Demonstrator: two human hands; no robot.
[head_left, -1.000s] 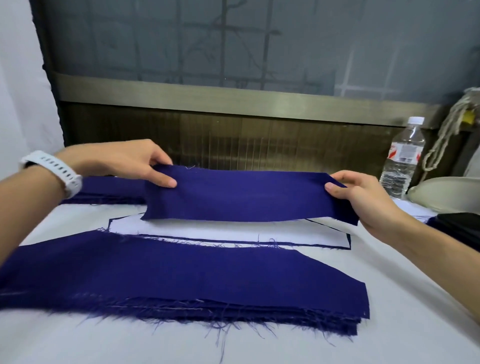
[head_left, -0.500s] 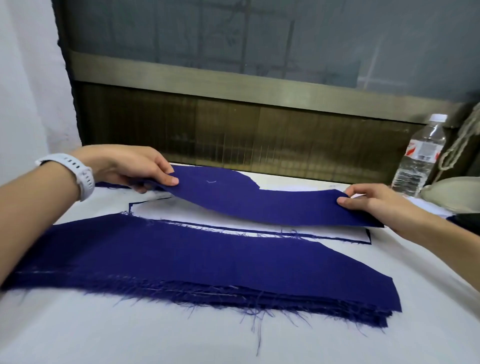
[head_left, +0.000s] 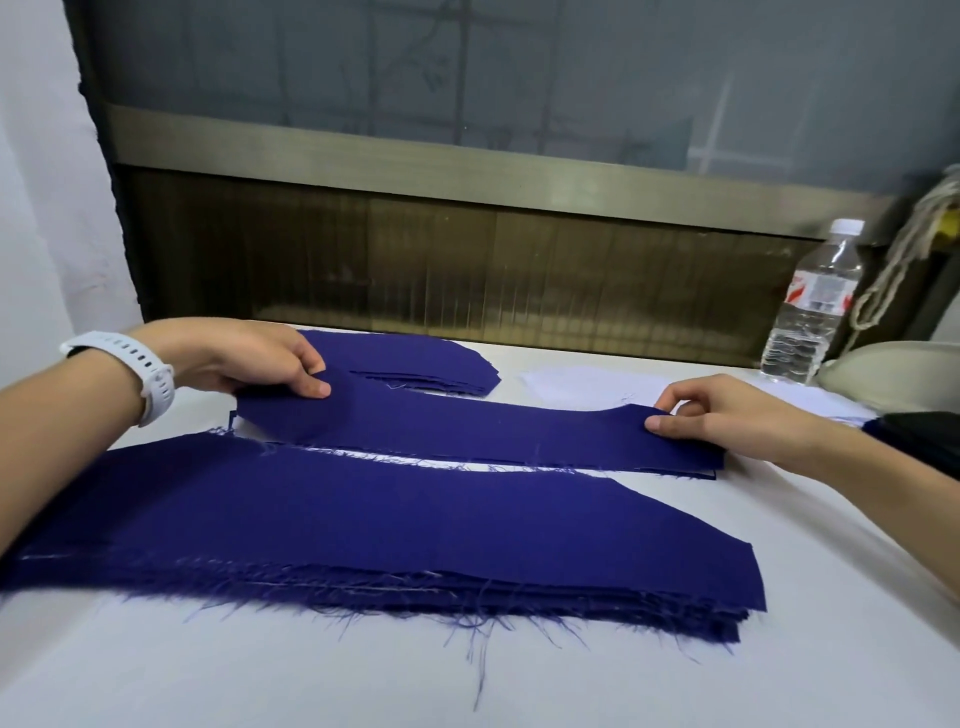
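- Navy strip (head_left: 467, 426) lies across tabletop (head_left: 805, 545), just behind frayed stack (head_left: 363, 530).
- Left hand (head_left: 244, 358) pinches its left end, right hand (head_left: 727, 415) its right end.
- I'd square edges to the white piece (head_left: 488, 466) beneath, then smooth flat before letting go.

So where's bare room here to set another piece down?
Bare table lies along the near edge before the frayed stack, and right of that stack, nearer than the right hand. Crowded: the middle, where the strip pinched by it and the left hand lies between frayed stack and far stack; white pieces fill the gap toward the water bottle.
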